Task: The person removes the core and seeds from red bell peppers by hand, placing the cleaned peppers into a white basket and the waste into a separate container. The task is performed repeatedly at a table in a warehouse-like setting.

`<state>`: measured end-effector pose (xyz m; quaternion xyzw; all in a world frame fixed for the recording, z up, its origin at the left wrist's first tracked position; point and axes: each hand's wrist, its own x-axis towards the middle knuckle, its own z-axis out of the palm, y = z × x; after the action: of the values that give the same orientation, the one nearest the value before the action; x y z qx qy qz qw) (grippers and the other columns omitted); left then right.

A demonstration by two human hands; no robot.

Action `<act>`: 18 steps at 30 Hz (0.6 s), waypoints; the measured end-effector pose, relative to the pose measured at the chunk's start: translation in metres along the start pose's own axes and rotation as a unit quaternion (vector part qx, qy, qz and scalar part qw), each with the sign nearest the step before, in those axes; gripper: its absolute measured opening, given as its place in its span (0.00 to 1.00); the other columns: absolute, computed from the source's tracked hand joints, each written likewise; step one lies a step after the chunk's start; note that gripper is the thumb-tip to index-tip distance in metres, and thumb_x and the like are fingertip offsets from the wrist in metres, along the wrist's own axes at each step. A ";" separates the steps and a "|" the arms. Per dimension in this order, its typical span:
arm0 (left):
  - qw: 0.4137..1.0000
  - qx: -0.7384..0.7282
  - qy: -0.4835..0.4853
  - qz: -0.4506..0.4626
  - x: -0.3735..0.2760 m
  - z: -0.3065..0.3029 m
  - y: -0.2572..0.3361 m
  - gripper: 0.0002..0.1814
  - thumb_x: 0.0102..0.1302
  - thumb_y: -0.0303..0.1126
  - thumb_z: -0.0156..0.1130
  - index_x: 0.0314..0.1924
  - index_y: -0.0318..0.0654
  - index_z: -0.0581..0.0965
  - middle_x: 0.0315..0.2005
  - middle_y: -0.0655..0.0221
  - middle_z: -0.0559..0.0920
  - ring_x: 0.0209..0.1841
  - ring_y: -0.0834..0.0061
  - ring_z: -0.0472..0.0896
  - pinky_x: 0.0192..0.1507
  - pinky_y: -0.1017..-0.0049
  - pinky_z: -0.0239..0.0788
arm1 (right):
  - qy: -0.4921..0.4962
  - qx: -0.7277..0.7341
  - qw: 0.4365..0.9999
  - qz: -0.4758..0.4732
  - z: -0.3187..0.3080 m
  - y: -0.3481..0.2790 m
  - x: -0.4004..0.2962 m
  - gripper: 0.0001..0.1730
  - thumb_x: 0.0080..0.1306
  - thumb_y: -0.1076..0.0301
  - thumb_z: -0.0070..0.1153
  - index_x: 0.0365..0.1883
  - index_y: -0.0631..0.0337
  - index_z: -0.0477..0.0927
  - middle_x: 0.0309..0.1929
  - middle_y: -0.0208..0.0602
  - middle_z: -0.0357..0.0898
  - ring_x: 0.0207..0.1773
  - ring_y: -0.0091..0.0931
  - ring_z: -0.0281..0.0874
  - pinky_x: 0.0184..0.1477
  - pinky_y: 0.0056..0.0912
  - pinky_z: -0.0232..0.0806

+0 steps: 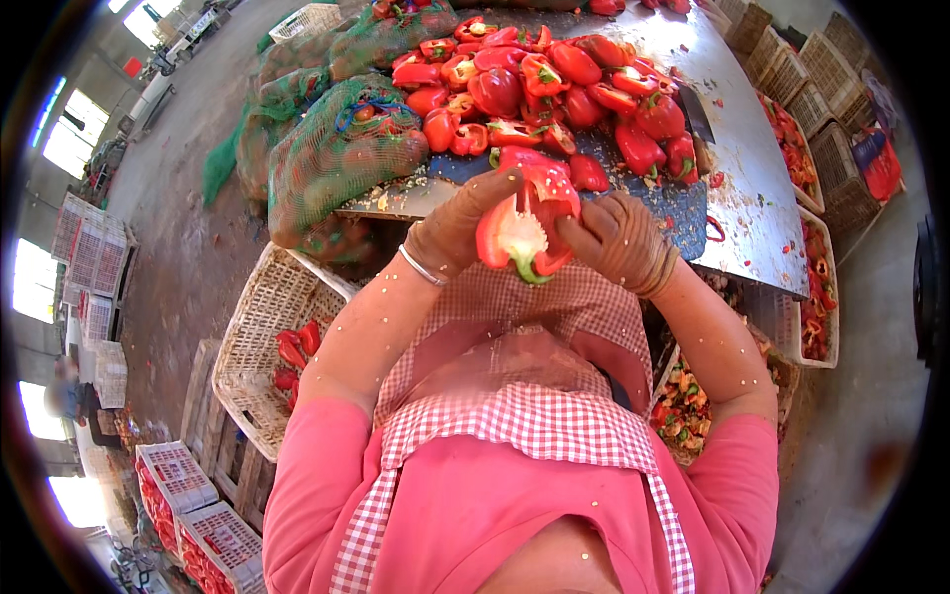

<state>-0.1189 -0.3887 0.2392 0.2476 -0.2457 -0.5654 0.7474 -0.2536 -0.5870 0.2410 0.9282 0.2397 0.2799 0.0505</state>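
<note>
My left hand (464, 226), in a brown stained glove, grips the left side of a split red bell pepper (519, 230). Its pale core, seeds and green stem show, with the stem end towards my body. The fingers of my right hand (616, 241), gloved too, are closed on the pepper's right edge, with the thumb hidden from sight. Just beyond my hands, a heap of cut red bell peppers (499, 91) lies on a metal table (753, 215) and a blue mat (668, 211). Seeds are scattered over the mat and stuck to my forearms.
Green mesh sacks of peppers (341, 163) lean at the table's left. Below them stands a white plastic crate (252, 356) holding red pieces. Crates of cut peppers (835, 297) line the right side, and a container of scraps (672, 408) sits beneath my right arm. A person (70, 393) is far left.
</note>
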 end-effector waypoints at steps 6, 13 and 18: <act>0.954 0.250 0.096 0.136 -0.017 -0.006 -0.020 0.20 0.73 0.39 0.60 0.58 0.34 0.74 0.52 0.62 0.82 0.53 0.69 0.82 0.56 0.68 0.75 | 0.038 0.119 0.989 0.081 -0.027 -0.023 0.006 0.22 0.56 0.71 0.62 0.51 0.55 0.79 0.42 0.42 0.78 0.41 0.41 0.80 0.42 0.41 0.73; 0.835 0.445 0.310 0.088 -0.019 0.026 -0.032 0.15 0.68 0.41 0.63 0.44 0.36 0.76 0.38 0.71 0.78 0.40 0.78 0.75 0.47 0.75 0.69 | -0.153 0.340 0.904 0.209 -0.025 -0.051 0.034 0.28 0.54 0.62 0.72 0.52 0.60 0.78 0.45 0.50 0.81 0.47 0.49 0.80 0.48 0.47 0.72; 0.821 0.434 0.354 0.111 -0.024 0.015 -0.041 0.16 0.66 0.40 0.64 0.45 0.34 0.76 0.35 0.68 0.79 0.38 0.79 0.75 0.43 0.75 0.71 | -0.156 0.372 0.885 0.234 -0.004 -0.066 0.039 0.28 0.53 0.61 0.72 0.51 0.59 0.79 0.44 0.50 0.83 0.49 0.47 0.81 0.49 0.45 0.72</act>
<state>-0.1637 -0.3765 0.2220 0.7009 -0.2101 -0.1869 0.6555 -0.2546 -0.5111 0.2483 0.9397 0.0913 0.0257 -0.3285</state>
